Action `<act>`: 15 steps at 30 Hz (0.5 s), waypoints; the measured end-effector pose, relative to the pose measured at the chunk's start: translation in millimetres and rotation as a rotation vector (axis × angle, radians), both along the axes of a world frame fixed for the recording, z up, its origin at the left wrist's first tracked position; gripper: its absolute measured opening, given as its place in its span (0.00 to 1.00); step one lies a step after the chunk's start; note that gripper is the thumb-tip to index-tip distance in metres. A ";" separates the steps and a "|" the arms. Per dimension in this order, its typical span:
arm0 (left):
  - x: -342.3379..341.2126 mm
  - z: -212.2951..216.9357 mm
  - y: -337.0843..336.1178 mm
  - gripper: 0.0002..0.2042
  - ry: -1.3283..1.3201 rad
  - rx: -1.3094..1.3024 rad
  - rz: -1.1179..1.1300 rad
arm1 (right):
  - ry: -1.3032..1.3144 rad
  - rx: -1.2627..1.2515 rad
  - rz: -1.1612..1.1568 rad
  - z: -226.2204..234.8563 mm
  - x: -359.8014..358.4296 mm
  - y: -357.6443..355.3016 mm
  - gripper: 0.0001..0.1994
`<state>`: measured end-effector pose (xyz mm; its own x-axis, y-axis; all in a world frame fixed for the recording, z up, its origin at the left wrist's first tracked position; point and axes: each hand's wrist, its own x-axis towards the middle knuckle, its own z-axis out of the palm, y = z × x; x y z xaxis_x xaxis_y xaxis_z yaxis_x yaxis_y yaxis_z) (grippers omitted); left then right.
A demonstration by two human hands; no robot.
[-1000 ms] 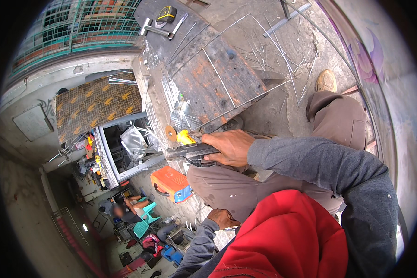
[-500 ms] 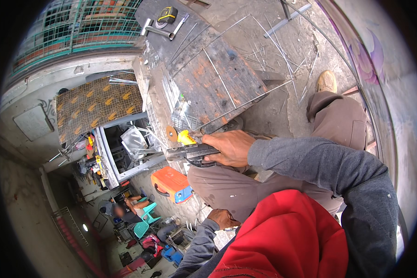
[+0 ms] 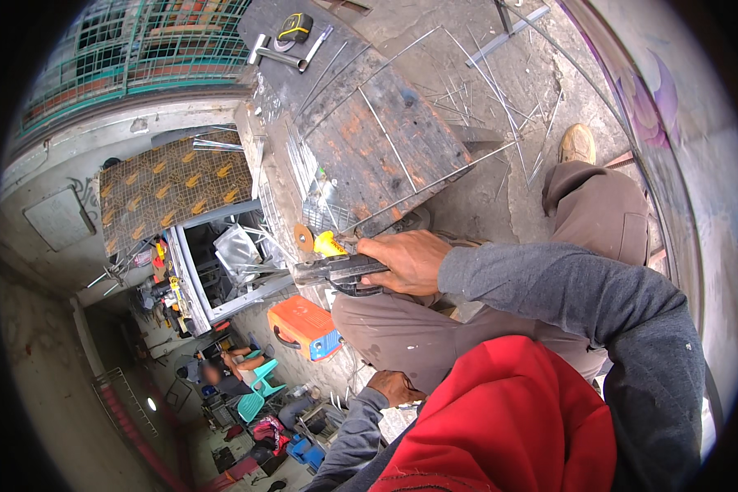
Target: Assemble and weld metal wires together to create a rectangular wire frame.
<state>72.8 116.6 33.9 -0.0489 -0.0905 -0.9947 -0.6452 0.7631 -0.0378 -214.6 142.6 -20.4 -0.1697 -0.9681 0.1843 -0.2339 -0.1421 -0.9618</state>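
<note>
Loose rods (image 3: 298,160) are gathered by the left edge of the board (image 3: 435,139), apart from the frame, so some stock is judged to be unused. Off the board's lower corner, a brown disc (image 3: 303,237) and a yellow piece (image 3: 329,243) are seen just beside the dark tool (image 3: 348,269), which is carried near the knee and is not set against the rods. The left hand (image 3: 395,387) is rested low by the trouser leg (image 3: 410,340), its fingers curled; whether anything is held in it cannot be told. The tool's rear is gripped by the right hand (image 3: 410,261), fingers wrapped round it. On the board, the frame (image 3: 388,138) of thin rods is laid out, three sides and a crossbar being visible; the side toward the left edge cannot be made out, nor can any joints, so the share left to do is uncertain. The tool's long axis is run nearly crosswise, its front pointed left, away from the right hand. The frame's long axis is slanted from the board's lower left up past its right edge, with the crossbar set across it.
</note>
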 end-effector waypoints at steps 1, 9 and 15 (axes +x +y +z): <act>0.2 -0.1 0.2 0.23 0.002 -0.004 -0.006 | 0.000 0.000 0.000 0.8 -0.6 0.3 0.19; 1.0 0.2 -0.9 0.24 0.026 0.017 -0.025 | -0.005 0.010 0.008 2.2 -1.4 -0.1 0.19; 0.5 -0.9 -0.5 0.24 -0.009 0.015 -0.029 | -0.002 0.005 0.008 0.7 -0.7 -0.5 0.19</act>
<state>73.2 116.1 33.0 -0.0424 -0.0738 -0.9964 -0.6225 0.7820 -0.0315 -215.3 142.0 -19.6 -0.1619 -0.9703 0.1796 -0.2310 -0.1397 -0.9629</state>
